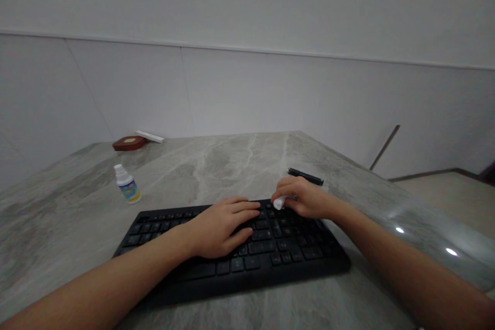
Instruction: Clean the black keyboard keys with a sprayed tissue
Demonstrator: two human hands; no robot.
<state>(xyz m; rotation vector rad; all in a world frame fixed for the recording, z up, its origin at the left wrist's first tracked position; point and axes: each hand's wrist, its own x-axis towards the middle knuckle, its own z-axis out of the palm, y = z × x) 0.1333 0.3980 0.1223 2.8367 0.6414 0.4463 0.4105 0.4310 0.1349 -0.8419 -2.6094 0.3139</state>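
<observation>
A black keyboard (pixel 263 247) lies across the front of the grey marbled table. My left hand (pixel 224 227) rests palm down on the middle of its keys, with the fingers stretched out and slightly apart. Over the upper right keys, my right hand (pixel 299 197) is closed on a small white wad (pixel 278 203) that looks like folded tissue or cloth. The wad's tip meets the keys near the top row. Just behind my right hand a black pen-like stick (pixel 305 176) lies on the table.
A small white spray bottle (pixel 129 188) with a blue and yellow label stands left of the keyboard. At the back left lie a reddish-brown case (pixel 129 143) and a flat white object (pixel 151 136). The marbled table (pixel 228 157) meets a pale wall (pixel 240 90).
</observation>
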